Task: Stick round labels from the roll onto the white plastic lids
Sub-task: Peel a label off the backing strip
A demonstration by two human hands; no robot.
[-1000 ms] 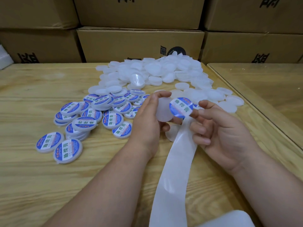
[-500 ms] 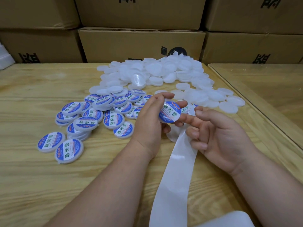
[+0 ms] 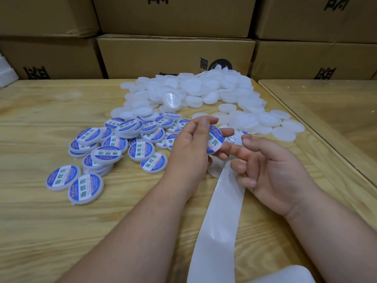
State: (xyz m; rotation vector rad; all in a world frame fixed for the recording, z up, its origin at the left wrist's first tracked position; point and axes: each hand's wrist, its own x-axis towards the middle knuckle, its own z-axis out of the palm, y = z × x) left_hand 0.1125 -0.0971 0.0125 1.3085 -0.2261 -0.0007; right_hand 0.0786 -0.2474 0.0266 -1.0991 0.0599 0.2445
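Observation:
My left hand (image 3: 190,147) grips a white lid whose top bears a blue-and-white round label (image 3: 214,140), tilted on edge toward my right hand. My right hand (image 3: 271,170) reaches its index finger under that lid; its thumb rests on the white backing strip (image 3: 214,231), where the following label (image 3: 232,137) shows. The other right fingers curl over the strip's edge. The strip runs down to the roll (image 3: 285,275) at the bottom edge. A heap of bare white lids (image 3: 204,90) lies at the table's far side. Several labelled lids (image 3: 122,139) lie left of my hands.
The wooden table (image 3: 51,221) carries everything. Cardboard boxes (image 3: 175,56) are stacked along its far edge. A second tabletop (image 3: 336,111) adjoins on the right, with a seam between them. Something white (image 3: 5,76) pokes in at the far left.
The label peeled from the strip now sits on the lid in my left hand. That hand drew the lid slightly left and turned it on edge. My right thumb moved onto the strip.

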